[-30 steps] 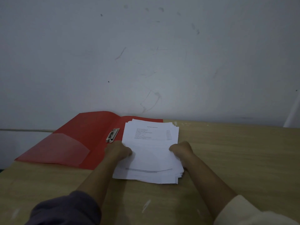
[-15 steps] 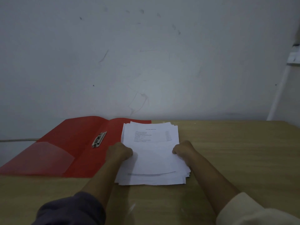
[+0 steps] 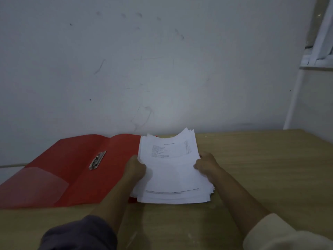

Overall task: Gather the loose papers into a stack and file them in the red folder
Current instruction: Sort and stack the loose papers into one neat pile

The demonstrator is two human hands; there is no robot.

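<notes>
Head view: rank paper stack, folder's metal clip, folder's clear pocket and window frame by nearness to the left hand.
1. paper stack, gripped by the left hand.
2. metal clip, just to its left.
3. clear pocket, far left.
4. window frame, upper right.

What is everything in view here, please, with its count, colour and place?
red folder: one, red, lying open on the table's left.
metal clip: one, silver, at the folder's fold.
paper stack: one, white, partly on the folder's right flap, far edge curling up.
table: one, light wood, under everything.
wall: one, scuffed white, behind.
window frame: one, white, upper right.
left grip: one bare hand, holds the stack's left edge.
right grip: one bare hand, holds the stack's right edge.
</notes>
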